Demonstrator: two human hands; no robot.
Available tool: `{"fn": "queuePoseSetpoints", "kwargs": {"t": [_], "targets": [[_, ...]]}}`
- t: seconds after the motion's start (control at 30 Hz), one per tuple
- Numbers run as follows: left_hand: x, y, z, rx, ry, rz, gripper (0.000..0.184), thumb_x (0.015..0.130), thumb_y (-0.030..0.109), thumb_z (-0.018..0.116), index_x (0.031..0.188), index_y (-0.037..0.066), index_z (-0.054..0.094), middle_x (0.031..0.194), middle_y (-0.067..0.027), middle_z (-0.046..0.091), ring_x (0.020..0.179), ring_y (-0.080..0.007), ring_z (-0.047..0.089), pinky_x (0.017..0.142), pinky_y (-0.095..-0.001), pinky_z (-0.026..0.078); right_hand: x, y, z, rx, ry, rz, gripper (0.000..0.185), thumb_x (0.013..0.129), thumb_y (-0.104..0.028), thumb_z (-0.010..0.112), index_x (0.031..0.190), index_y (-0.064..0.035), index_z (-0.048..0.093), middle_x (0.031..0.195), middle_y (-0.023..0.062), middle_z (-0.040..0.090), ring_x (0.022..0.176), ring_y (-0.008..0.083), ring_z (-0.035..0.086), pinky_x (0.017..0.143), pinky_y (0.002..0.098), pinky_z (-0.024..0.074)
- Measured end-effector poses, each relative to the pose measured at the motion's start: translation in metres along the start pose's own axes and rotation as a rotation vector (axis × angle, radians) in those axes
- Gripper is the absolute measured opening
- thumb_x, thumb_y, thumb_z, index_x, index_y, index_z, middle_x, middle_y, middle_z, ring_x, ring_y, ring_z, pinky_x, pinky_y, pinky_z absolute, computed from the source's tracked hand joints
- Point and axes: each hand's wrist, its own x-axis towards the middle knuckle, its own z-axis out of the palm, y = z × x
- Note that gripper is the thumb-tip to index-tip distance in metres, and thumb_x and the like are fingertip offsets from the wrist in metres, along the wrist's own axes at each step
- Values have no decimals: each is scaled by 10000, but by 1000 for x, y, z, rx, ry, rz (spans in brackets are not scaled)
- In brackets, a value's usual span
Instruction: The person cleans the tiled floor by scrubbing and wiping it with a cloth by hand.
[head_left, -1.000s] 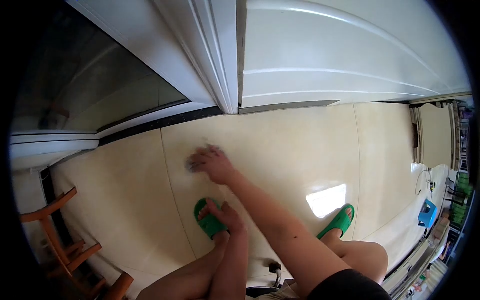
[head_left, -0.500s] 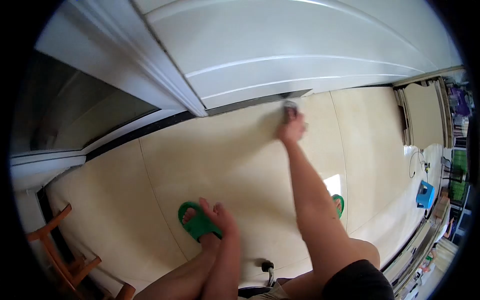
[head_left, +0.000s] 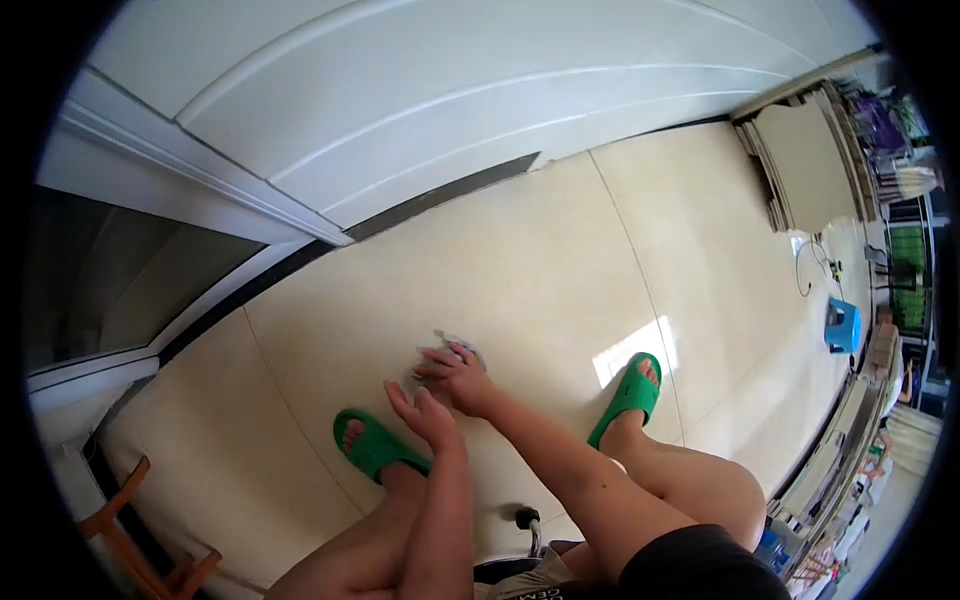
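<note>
My right hand (head_left: 457, 378) is over the tiled floor in front of me, its fingers closed over a small grey-white thing (head_left: 462, 345) that looks like a crumpled cloth. Most of that thing is hidden under the fingers, so its exact kind is unclear. Just beside it, nearer my body, my left hand (head_left: 430, 415) hovers with fingers apart and nothing in it. A green slipper (head_left: 370, 447) on my left foot is close to the left hand, and the other green slipper (head_left: 635, 395) is to the right.
Ahead stands a white panelled wall (head_left: 480, 120) with a grey strip (head_left: 440, 197) along its base. A wooden stool frame (head_left: 125, 530) is at lower left. To the right are stacked boards (head_left: 805, 165), a blue stool (head_left: 842, 326) and a cable (head_left: 803, 270) on the floor.
My right hand has drawn back from the base of the wall towards my body, bringing the grey thing next to my left hand. The view has shifted and my right slipper shows more fully.
</note>
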Motion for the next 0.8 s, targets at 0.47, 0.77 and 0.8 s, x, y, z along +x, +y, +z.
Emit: {"fn": "queuePoseSetpoints", "kwargs": {"t": [0.47,0.77,0.8], "targets": [[-51,-40,-4,151,-176,86,603,854,6,421,1436,-11,262,1496,-179,259,1386,-260,259,1123,-353,203,-99,137,-48,-139,826,879,651,670,14,554,1255,-271,568,1435,69,406,1374,296,280,1078,539,197],[-38,-65,-7,274,-276,88,583,843,14,457,1410,10,322,1457,-184,298,1343,-302,309,1096,-380,264,-74,-8,22,-29,311,266,452,782,-210,597,1232,-253,598,1468,17,357,1369,248,300,1106,512,204],[-35,-67,-6,252,-302,77,560,846,13,473,1391,2,342,1443,-192,296,1329,-319,322,1084,-388,292,-87,-11,29,-28,317,274,452,782,-210,597,1232,-253,598,1468,17,357,1369,248,300,1106,512,204]]}}
